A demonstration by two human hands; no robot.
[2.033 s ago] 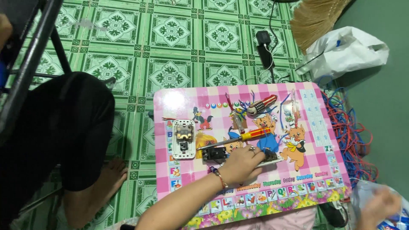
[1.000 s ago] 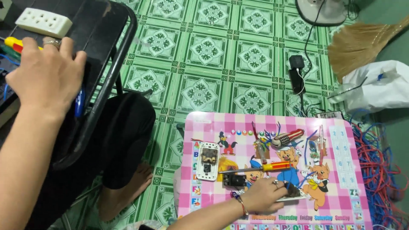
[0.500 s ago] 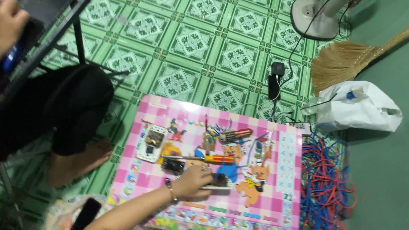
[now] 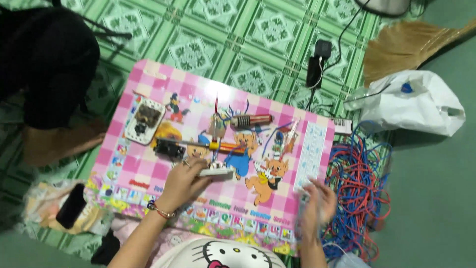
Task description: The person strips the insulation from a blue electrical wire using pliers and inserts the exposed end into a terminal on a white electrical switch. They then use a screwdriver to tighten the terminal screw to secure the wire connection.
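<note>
Since half a second ago the right hand [image 4: 317, 203] has come into view at the right edge of the pink checkered surface [image 4: 139, 173], blurred, so I cannot tell if its fingers are closed. The left hand [image 4: 183, 181] stays near the front edge, fingers closed on a small flat white part [image 4: 215, 171]. Beyond it lie a yellow-handled screwdriver [image 4: 218, 146] and a white socket plate [image 4: 144, 120] near the left edge. Red and blue wires [image 4: 362, 183] lie on the floor beside.
</note>
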